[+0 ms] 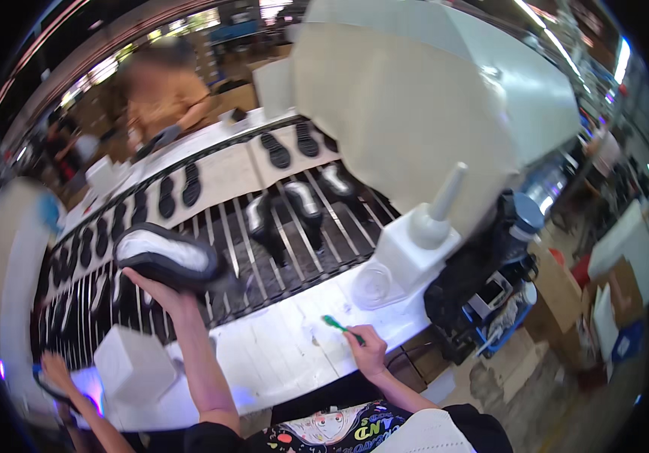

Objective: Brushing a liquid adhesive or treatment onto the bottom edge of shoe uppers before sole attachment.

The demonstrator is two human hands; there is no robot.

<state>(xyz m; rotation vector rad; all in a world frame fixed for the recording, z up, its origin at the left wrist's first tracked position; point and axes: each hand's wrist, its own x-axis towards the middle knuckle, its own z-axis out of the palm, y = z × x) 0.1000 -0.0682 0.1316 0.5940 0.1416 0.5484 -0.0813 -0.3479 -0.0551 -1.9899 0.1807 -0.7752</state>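
My left hand (160, 293) holds up a black shoe upper (164, 255) over the near side of the conveyor, its whitish underside turned up. The hand grips it from below, and part of the fingers is hidden behind it. My right hand (370, 349) is closed round the handle of a small green brush (333, 323), whose head is over the white work ledge (275, 361). Just beyond that hand stands a white plastic bottle (419, 238) with a long nozzle. A round, clear-looking dish or lid (372, 284) rests at its base.
Uppers with white undersides (303, 202) lie on the conveyor's metal rods (226, 234). Black soles (191, 183) line its far belt. A white hood (407, 106) rises at right; a white block-shaped container (134, 366) stands at left. Co-workers' hands (56, 374) are at far left; another person (162, 98) is opposite.
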